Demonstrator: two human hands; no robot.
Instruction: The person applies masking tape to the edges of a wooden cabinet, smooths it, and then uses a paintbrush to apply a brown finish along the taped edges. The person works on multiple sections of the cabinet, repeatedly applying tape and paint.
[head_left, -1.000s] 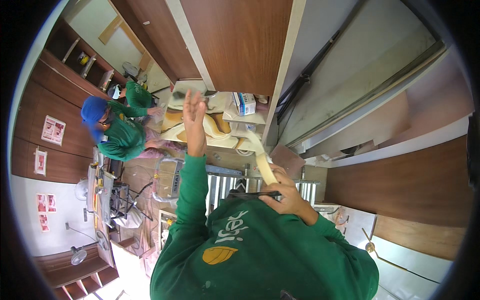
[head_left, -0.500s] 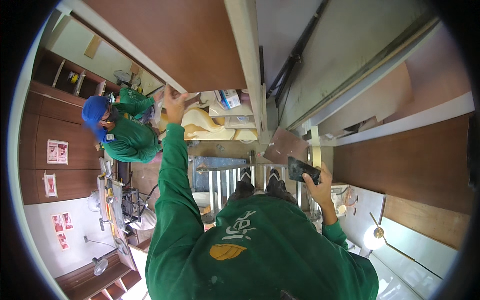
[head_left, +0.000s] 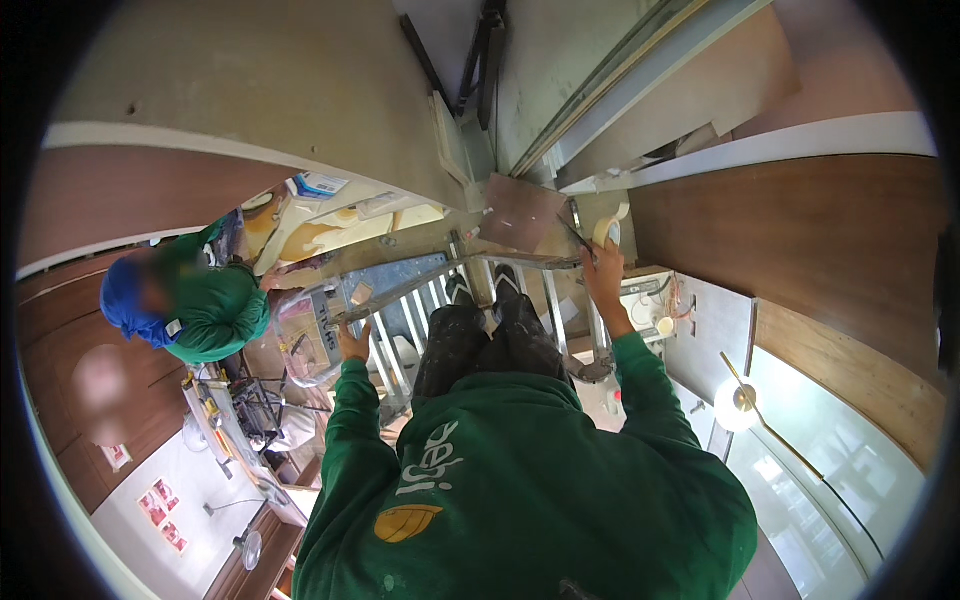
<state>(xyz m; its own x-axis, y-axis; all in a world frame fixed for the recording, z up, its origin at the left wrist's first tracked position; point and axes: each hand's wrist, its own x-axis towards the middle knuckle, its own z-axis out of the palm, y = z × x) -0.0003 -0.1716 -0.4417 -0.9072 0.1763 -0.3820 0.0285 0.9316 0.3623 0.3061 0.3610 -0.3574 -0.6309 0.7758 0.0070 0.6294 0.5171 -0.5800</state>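
Note:
My left hand is closed around the left end of a metal stepladder's rail. At the ladder's right side, my right hand grips a cream roll of tape with a loose end. The same fingers also hold a thin dark flat piece, seen nearly edge-on, so its kind is unclear. Both of my feet are between the ladder's side rails, in dark shoes. The fingertips of my left hand are partly hidden by the rail.
A large pale panel rises ahead on the left. A brown square board lies beyond the ladder. To the left, a person in a green top and blue head covering stands near a cluttered workbench. A lit lamp is at right.
My left hand has come down from the brown panel's edge to the ladder. My right hand has moved up and left with the tape and dark piece. The view has shifted.

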